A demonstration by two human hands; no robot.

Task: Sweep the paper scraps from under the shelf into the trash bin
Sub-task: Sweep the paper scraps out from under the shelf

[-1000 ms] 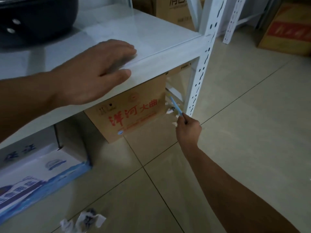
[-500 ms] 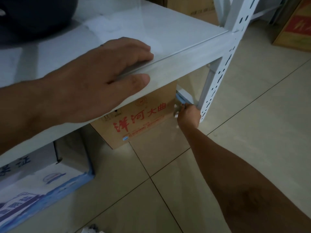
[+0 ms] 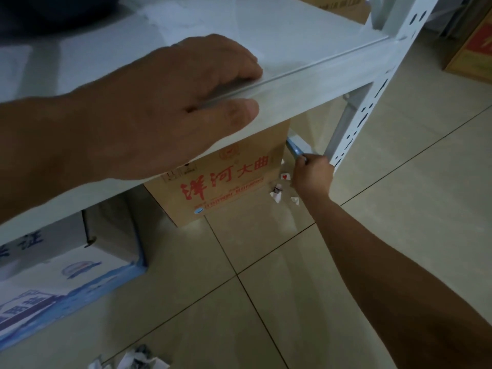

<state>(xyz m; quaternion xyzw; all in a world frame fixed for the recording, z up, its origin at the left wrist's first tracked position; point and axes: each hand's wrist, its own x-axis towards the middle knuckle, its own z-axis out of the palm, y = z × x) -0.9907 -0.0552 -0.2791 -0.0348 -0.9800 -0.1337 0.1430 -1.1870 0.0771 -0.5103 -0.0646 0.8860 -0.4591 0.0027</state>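
Left hand point(image 3: 170, 107) lies spread, bracing on the white metal shelf point(image 3: 319, 67); right hand point(image 3: 312, 174) grips the light-blue broom handle point(image 3: 292, 149). Draw the white crumpled paper scraps point(image 3: 277, 194) nearward with low, short strokes.

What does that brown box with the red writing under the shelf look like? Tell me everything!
The brown box looks like cardboard, with big red characters, a small red emblem above them and a round blue sticker near its bottom corner. It stands upright on the tiled floor, its top hidden behind the white shelf. Small paper scraps lie on the floor by its right side.
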